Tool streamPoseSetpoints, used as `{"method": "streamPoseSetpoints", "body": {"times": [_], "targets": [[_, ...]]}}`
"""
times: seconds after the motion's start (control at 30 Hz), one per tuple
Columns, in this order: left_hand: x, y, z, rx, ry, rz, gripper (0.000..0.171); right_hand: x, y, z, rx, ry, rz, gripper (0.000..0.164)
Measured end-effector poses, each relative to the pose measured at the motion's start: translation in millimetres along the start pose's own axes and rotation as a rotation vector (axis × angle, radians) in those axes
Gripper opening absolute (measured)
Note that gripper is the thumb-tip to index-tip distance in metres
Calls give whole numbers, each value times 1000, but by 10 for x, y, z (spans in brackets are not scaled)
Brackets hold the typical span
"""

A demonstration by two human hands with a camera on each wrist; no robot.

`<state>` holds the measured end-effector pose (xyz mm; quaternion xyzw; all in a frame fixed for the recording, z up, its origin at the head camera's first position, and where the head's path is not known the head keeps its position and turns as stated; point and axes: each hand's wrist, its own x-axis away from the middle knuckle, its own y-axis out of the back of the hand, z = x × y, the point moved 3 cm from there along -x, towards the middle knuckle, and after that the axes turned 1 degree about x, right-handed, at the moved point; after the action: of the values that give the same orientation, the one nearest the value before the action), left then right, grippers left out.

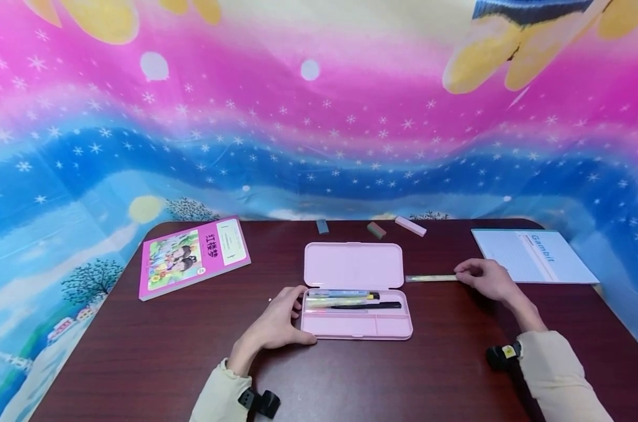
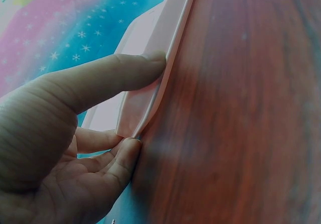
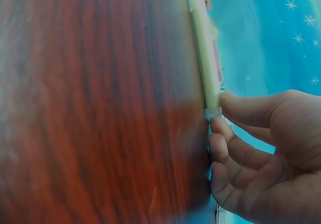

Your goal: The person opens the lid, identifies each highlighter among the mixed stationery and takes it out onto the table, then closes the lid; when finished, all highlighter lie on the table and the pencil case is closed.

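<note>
- Fingers of the left hand (image 1: 274, 321) are curled round the left end of the case (image 1: 340, 323), thumb on the front edge, so that's a proper hold.
- Case sits open on the table (image 1: 371, 381), lid (image 1: 353, 265) laid back on the far side, some pens (image 1: 374, 305) in the rear compartment.
- Right hand (image 1: 487, 279) has the yellow stick (image 1: 432, 278) in a narrow pinch, thumb and fingertip right on its right end. Rest of the stick pokes out leftward past the fingers, other tip just beside the lid's right edge. Can't tell if it's resting on the table.
- My read on the step: left steadies the case while the right deals with the stick. Next move probably calls for a snug pinch, since it's only held at one end and could tip, plus a firm left hand so the case doesn't slide.
- Further out: pad (image 1: 535, 256) just behind the right hand, book (image 1: 192, 258) off to the left, three little blocks (image 1: 410, 226) beyond the lid, printed cloth (image 1: 297, 146) behind everything.
</note>
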<state>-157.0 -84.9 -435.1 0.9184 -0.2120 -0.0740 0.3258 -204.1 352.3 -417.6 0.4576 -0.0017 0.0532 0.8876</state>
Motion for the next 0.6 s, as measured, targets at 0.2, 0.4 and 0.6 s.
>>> {"method": "streamPoseSetpoints", "body": {"times": [0.2, 0.4, 0.6], "targets": [[5, 8, -10, 1, 1, -3, 89, 18, 13, -4, -22, 1, 0, 24], [0, 14, -15, 0, -8, -1, 89, 67, 75, 39, -30, 35, -61, 27], [6, 15, -14, 1, -5, 1, 89, 134, 125, 269, -106, 75, -181, 29]]}}
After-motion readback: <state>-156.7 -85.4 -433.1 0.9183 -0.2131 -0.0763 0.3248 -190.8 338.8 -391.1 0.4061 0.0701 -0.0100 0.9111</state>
